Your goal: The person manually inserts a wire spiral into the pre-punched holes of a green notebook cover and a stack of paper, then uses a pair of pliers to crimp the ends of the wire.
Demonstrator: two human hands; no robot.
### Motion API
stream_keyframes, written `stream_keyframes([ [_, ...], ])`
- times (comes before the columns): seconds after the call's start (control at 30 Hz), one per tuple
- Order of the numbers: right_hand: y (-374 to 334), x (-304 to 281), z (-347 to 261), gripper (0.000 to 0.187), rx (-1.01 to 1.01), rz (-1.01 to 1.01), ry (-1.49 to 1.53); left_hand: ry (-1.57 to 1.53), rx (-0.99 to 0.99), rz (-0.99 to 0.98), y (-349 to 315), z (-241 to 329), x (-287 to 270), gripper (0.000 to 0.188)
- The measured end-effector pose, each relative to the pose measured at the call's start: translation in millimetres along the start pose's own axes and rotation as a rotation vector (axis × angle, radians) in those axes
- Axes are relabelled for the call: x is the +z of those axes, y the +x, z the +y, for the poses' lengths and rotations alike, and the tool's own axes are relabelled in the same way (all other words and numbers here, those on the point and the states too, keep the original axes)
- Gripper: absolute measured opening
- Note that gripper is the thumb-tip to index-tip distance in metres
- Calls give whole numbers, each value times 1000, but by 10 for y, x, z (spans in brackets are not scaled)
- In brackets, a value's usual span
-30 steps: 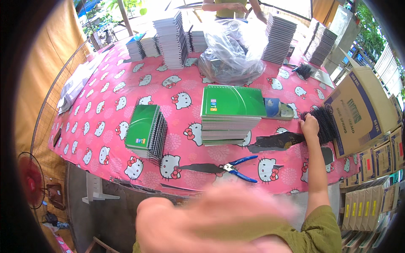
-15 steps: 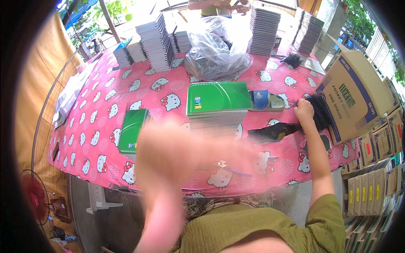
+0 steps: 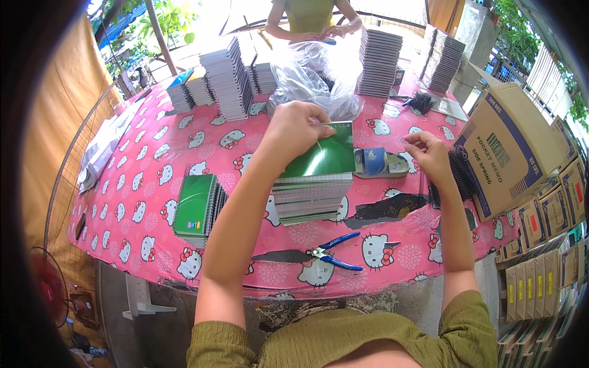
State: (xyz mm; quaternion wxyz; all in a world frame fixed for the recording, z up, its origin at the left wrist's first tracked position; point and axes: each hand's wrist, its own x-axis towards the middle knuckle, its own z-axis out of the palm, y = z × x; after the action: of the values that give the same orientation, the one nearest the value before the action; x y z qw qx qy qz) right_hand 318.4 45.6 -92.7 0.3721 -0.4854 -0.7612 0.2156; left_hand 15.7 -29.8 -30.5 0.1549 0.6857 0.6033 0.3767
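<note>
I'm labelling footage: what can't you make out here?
In the head view:
- Far left corner of green-covered notebook stack: behind left hand.
- Whatever right hand may pinch: too small.
- Contents of clear plastic bag: veiled by folds, glare.
- Head of co-worker: cut off by top edge.

I have the left hand (image 3: 296, 130) touching the top green notebook (image 3: 319, 158), the right hand (image 3: 432, 157) near black coils (image 3: 461, 178).

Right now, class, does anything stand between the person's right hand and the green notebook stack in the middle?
Yes: a blue-and-beige object lies on the table between the right hand and the green notebook stack. It looks low, so reaching over it seems possible.
</note>
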Motion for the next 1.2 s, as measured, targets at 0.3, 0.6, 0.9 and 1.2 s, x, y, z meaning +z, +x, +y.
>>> stream_keyframes([
  [0.3,-158,57,-1046,18,-319,-91,312,36,257,200,-524,408,-75,21],
  [0.6,-105,43,-1065,16,-317,-9,279,-49,106,126,-334,335,-98,22],
  [0.9,-117,120,-767,18,-218,-3,230,264,348,230,20,-99,211,22],
  [1.2,-110,19,-1042,18,-276,-51,413,-79,182,40,-364,476,-143,17],
])
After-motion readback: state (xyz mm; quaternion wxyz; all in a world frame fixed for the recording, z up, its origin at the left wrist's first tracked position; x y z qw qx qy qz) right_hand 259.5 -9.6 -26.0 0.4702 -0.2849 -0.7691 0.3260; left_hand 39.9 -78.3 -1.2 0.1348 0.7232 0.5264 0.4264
